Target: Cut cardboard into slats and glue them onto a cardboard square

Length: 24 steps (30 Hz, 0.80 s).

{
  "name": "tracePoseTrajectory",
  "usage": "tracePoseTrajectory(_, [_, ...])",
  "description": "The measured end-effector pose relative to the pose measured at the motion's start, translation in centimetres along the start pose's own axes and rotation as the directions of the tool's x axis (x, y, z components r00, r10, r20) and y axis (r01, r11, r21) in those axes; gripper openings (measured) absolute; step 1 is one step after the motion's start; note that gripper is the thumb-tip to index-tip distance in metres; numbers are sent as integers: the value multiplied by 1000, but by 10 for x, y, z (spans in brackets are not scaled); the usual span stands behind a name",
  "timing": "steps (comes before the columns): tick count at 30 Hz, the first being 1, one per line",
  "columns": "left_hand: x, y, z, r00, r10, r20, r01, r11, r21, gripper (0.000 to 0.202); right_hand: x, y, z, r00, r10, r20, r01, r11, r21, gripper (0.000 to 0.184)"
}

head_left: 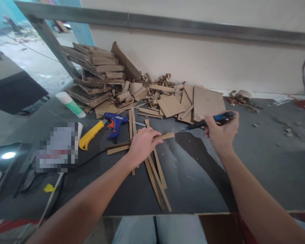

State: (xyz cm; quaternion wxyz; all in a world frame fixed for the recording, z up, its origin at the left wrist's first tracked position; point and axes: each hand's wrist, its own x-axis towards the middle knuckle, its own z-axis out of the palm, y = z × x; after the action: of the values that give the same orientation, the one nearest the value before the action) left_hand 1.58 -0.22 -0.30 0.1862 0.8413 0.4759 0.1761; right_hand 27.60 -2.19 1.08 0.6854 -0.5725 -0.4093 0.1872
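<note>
My left hand (143, 144) is low over a crossed group of cardboard strips, its thumb and fingers closed about one short strip (167, 136) that points right. Longer cardboard strips (155, 183) fan out below the hand toward the table's front edge. In my right hand (222, 134) is a blue-and-black pen-shaped tool (205, 122) with a thin pointed tip. The tip is just right of the short strip's end, apart from it. Whether it touches the table I cannot tell. A blue hot glue gun (116, 122) lies left of my left hand.
Beside the glue gun lies a yellow-handled tool (91, 135), with a white-and-green tube (71, 105) behind it. Stacked corrugated cardboard (99, 67), scraps (134, 91) and flat pieces (208, 101) line the wall. A metal rail (167, 25) crosses above the dark table (264, 176).
</note>
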Motion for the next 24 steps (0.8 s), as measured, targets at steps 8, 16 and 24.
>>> tracePoseTrajectory(8, [-1,0,1,998,68,-4,-67,994,83,28,-18,4,20,982,113,150,-138,976,168,46])
tracePoseTrajectory(16, [-4,-1,4,983,181,-32,-175,974,147,31,-31,4,27,980,86,181,-108,988,114,48])
tracePoseTrajectory(24, [-7,-4,8,926,358,-117,-328,919,218,26,-25,12,25,977,123,176,-141,985,96,52])
